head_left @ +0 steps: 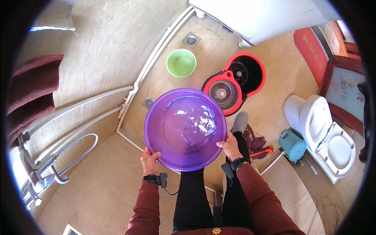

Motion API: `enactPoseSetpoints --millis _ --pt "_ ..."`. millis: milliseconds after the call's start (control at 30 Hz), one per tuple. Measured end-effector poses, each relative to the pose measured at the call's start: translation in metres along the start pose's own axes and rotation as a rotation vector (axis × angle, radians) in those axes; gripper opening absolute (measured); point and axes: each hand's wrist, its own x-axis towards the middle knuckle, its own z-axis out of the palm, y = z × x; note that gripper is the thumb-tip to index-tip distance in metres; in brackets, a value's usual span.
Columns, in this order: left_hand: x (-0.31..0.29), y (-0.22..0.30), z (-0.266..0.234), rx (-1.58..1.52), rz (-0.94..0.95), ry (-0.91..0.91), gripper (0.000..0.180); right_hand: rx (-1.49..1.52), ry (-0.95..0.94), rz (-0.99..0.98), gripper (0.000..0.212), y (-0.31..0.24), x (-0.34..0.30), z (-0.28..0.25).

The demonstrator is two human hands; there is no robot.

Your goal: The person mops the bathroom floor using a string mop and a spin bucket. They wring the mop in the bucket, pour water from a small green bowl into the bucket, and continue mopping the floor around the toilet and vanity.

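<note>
A wide purple basin (pixel 176 129) holding water is held out in front of my body, its surface glinting with light. My left hand (pixel 149 159) grips its lower left rim with the thumb on top. On the lower right rim, my right hand (pixel 229 147) is closed in the same way; the fingers beneath the basin are hidden. Just beyond the basin's upper right edge stands a red and black spin mop bucket (pixel 256 58) with a spinner basket (pixel 223 94). A small light green basin (pixel 181 63) sits on the floor farther off.
A dark red mop head (pixel 254 143) lies by my right shoe. To the right are a blue-green bin (pixel 292 144) and a white toilet (pixel 313 117) with its lid up. White pipes (pixel 156 51) run along the left wall, near a shower fixture (pixel 37 182). A red mat (pixel 311 53) lies far right.
</note>
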Motion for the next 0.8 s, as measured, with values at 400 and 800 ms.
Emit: enactPoseSetpoints --millis 400,800 --pt "0.071 -0.065 -0.035 -0.042 -0.026 0.085 0.051 -0.081 -0.086 0.045 0.044 0.050 0.068 0.025" --pt "0.211 -0.123 -0.077 0.008 -0.080 0.145 0.050 -0.435 0.039 -0.057 0.040 0.083 0.203 0.107"
